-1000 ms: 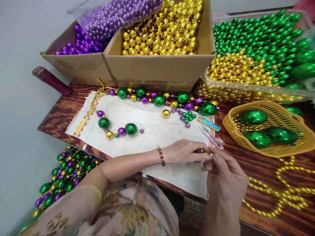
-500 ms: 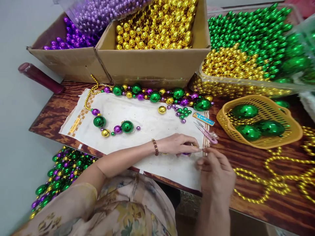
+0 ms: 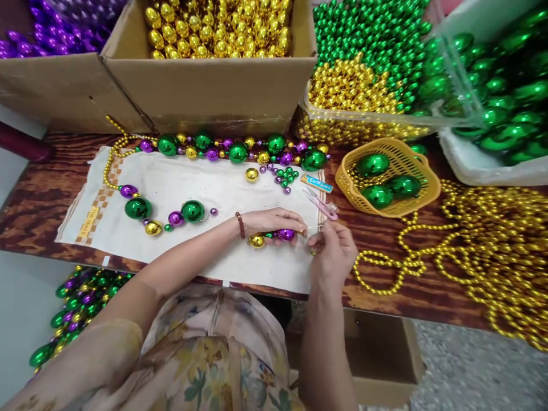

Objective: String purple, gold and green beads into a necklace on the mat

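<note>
My left hand (image 3: 282, 221) lies over the white cloth, its fingers closed on a short string of beads. Along that string show a gold bead (image 3: 257, 241), a small green bead and a purple bead (image 3: 286, 234). Across the gap to my right hand (image 3: 333, 245) runs a thin pale cord (image 3: 315, 227), pinched between the right thumb and finger. Just below those fingers is a small gold bead; whether they hold it I cannot tell. Left of the hands, a bead strand (image 3: 192, 211) with large green beads rests on the cloth (image 3: 222, 188). Pink-handled snips (image 3: 323, 208) lie beyond my right hand.
A yellow basket (image 3: 387, 177) with large green beads stands at the right, gold bead chains (image 3: 402, 262) in front of it. Cardboard boxes (image 3: 209, 85) and a clear bin (image 3: 363, 114) of beads line the back. A finished-looking strand (image 3: 237, 152) runs along the cloth's far edge.
The view has swung to the right. My hands have drawn slightly apart, showing more cord between them, and the beads under my left hand are now more visible.
</note>
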A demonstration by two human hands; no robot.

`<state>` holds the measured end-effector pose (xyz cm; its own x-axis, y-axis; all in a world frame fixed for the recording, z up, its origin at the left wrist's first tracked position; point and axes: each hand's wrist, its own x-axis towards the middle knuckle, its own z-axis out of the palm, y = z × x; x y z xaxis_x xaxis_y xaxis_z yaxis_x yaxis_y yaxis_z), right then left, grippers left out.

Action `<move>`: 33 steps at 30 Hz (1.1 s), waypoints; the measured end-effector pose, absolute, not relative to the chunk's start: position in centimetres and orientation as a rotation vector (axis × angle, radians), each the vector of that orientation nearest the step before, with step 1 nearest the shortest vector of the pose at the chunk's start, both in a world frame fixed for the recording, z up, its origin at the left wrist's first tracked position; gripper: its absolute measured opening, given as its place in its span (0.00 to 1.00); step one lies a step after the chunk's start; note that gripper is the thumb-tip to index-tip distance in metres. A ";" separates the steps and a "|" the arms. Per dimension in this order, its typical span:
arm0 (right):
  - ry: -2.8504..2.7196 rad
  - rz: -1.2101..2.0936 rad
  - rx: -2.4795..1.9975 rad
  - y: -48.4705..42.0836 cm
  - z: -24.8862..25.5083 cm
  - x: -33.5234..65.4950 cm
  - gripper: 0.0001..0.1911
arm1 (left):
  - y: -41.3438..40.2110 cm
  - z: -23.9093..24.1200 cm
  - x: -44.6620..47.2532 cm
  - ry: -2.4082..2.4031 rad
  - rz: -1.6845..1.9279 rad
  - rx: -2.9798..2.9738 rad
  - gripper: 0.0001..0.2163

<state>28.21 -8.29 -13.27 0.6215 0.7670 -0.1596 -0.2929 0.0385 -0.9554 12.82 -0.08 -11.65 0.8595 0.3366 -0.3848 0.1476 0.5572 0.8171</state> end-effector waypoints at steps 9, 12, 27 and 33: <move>-0.414 1.041 -1.211 -8.8 -12.6 29.4 0.17 | 0.1 -11.1 13.3 0.563 0.073 1.012 0.16; -0.449 0.977 -1.204 -9.3 -12.4 28.0 0.16 | -0.3 -9.7 13.9 0.595 0.055 1.104 0.15; -0.595 1.053 -1.045 -10.2 -9.4 29.9 0.20 | -1.4 -6.1 14.0 0.439 0.077 1.547 0.10; -0.624 1.187 -1.019 -10.4 -7.5 31.1 0.20 | -1.1 -4.2 13.4 0.483 0.102 1.672 0.10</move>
<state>31.08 -10.44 -7.52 0.2947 0.9496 -0.1067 -0.4504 0.0396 -0.8919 13.44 -1.07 -4.23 0.9059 0.3694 -0.2071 0.2536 -0.0813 0.9639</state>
